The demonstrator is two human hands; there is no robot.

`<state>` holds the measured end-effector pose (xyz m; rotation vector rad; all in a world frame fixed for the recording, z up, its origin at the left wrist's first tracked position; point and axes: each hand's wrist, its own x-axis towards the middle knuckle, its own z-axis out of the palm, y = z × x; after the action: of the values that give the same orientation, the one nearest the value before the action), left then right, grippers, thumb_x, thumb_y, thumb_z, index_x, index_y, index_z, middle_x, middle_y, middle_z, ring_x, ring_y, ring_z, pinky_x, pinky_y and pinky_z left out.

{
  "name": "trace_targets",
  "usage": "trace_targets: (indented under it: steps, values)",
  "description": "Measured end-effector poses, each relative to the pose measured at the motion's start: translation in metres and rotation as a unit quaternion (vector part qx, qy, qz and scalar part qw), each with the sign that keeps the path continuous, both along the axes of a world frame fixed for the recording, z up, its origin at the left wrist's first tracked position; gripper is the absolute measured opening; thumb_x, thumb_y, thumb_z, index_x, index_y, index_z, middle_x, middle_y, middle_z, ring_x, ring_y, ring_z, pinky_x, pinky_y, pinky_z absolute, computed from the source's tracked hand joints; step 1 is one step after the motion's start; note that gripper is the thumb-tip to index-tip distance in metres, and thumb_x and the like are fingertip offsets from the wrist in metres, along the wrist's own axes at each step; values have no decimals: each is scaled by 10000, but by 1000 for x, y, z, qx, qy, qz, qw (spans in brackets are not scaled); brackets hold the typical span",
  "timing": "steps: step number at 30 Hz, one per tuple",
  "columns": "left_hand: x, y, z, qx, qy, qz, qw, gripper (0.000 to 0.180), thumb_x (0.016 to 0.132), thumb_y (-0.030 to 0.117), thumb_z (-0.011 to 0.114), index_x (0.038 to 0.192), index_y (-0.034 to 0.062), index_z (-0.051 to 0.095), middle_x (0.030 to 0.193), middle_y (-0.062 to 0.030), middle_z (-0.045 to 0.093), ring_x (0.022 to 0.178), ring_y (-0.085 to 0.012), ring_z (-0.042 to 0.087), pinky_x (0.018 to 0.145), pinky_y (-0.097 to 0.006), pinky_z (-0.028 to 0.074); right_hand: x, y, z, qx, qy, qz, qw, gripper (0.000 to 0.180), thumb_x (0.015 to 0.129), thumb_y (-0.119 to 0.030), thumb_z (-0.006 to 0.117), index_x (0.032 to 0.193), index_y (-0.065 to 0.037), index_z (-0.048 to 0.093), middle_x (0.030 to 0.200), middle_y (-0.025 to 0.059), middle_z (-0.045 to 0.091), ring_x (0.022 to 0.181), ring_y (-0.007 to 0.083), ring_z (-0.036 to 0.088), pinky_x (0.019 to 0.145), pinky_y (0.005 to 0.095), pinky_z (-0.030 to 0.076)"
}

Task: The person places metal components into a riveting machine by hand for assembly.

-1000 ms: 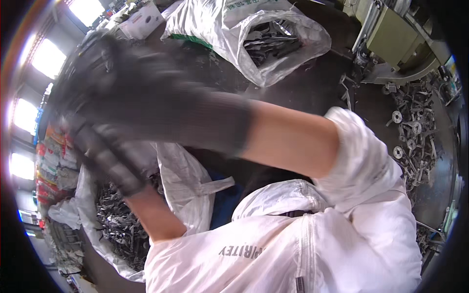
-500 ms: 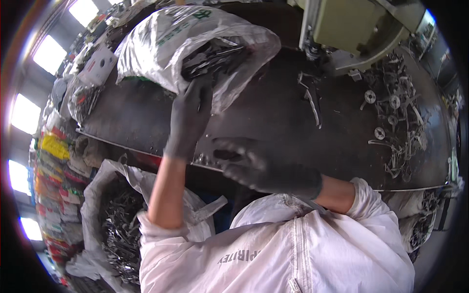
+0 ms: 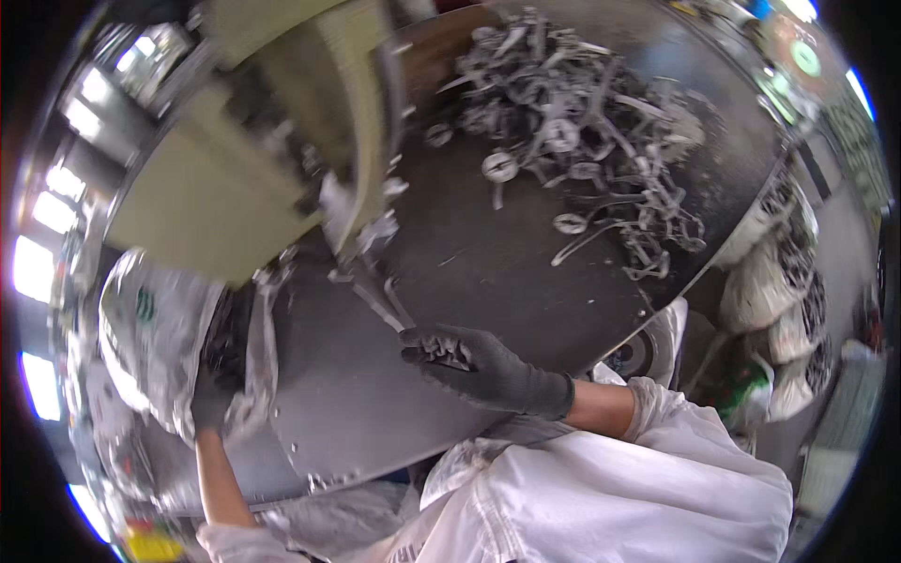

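Note:
My left hand [image 3: 214, 402], in a dark grey glove, reaches to the mouth of the white plastic bag [image 3: 141, 319]. Its fingers are lost among the dark strips [image 3: 225, 342] inside, so their grip is hidden. Over the table, my gloved right hand [image 3: 493, 373] is curled round a slim grey branched piece [image 3: 383, 298]. Two thin arms of that piece stick out past the fingertips toward the machine, and lumpy grey bits show between the fingers.
A yellowish-green machine [image 3: 216, 178] stands over the far left of the dark tabletop [image 3: 375, 403]. Tangled grey branched pieces with round discs [image 3: 563, 136] are heaped at the back. Filled white bags [image 3: 765, 291] stand beyond the table's right edge.
The view has swung to the right, bringing the heap and the right-hand bags into sight. My right hand has closed on the branched piece that lay on the table. My left hand stays by the bag mouth.

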<state>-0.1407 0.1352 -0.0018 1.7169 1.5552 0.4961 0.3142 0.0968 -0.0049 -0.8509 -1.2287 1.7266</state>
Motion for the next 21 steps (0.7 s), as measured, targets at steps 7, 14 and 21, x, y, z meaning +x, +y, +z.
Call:
trace_targets:
  steps: [7, 14, 21]
  values:
    - [25, 11, 15, 91, 510, -9, 855, 608, 758, 82, 600, 1302, 4, 339, 1248, -161, 486, 1122, -233, 494, 920, -314, 399, 89, 15, 22, 210, -256, -273, 903, 335, 844, -27, 567, 1173, -18, 505, 1094, 53, 574, 986, 120, 541, 815, 251, 452]
    - [21, -2, 6, 37, 137, 244, 959, 639, 740, 77, 599, 1322, 25, 341, 1331, -185, 391, 1215, -341, 386, 1000, -366, 328, 311, 26, -15, 268, -534, -573, 561, 406, 878, -240, 559, 1214, -29, 473, 1042, 72, 576, 986, 170, 523, 868, 276, 399]
    - [20, -2, -2, 69, 264, 188, 944, 618, 767, 16, 551, 1331, 14, 299, 1312, -159, 418, 1196, -264, 416, 1009, -318, 304, 235, 100, -43, 99, -284, -386, 872, 600, 893, -472, 459, 1274, -10, 408, 1074, 122, 581, 983, 205, 529, 870, 329, 408]
